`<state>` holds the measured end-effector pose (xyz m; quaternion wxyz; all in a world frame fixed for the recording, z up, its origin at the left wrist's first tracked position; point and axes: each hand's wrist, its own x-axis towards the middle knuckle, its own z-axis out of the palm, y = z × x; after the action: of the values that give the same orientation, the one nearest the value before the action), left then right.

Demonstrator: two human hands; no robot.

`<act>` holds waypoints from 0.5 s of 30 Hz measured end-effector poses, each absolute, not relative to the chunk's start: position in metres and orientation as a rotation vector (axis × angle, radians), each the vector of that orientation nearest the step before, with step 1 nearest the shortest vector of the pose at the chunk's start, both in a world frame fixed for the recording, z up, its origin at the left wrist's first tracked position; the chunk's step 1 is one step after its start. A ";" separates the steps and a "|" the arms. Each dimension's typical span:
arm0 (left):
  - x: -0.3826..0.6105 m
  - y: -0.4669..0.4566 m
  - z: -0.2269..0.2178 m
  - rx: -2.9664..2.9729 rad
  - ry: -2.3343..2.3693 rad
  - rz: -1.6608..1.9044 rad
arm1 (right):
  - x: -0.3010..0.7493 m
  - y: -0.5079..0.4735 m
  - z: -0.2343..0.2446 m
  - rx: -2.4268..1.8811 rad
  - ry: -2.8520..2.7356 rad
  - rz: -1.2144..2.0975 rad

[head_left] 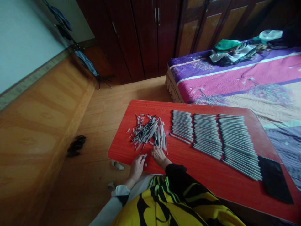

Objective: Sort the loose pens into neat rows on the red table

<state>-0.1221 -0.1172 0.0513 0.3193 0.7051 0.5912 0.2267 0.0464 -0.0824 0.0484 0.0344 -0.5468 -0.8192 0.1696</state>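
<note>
A loose heap of pens and pen parts [147, 131] lies at the left end of a red table [202, 169]. To its right, three neat rows of assembled pens [215, 136] cover the tabletop. My left hand [137, 166] is at the table's near edge, pinching a small white pen part [144, 156]. My right hand [159, 156] rests beside it on the table, its fingers reaching into the near edge of the heap; what it grips is too small to make out.
A black phone [275, 179] lies at the table's right end. A bed [237, 78] with a purple and pink cover stands behind the table. Dark wooden wardrobes [145, 34] line the back wall. Dark sandals [75, 146] sit on the floor at left.
</note>
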 end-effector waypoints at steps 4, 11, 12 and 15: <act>-0.120 -0.113 0.053 1.876 1.525 0.601 | 0.054 -0.082 0.056 -1.682 -2.450 0.545; -0.106 -0.104 0.056 1.925 1.496 0.573 | 0.078 -0.081 0.074 -1.832 -1.687 0.879; -0.103 -0.103 0.056 1.931 1.489 0.575 | 0.081 -0.082 0.077 -1.839 -1.613 0.914; -0.094 -0.101 0.059 1.955 1.444 0.583 | 0.090 -0.088 0.084 -1.730 -1.246 1.127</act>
<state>-0.0942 -0.1007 0.0586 0.3156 0.7423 0.5482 0.2212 0.0903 -0.0882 0.0844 0.3568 -0.6700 -0.4828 0.4366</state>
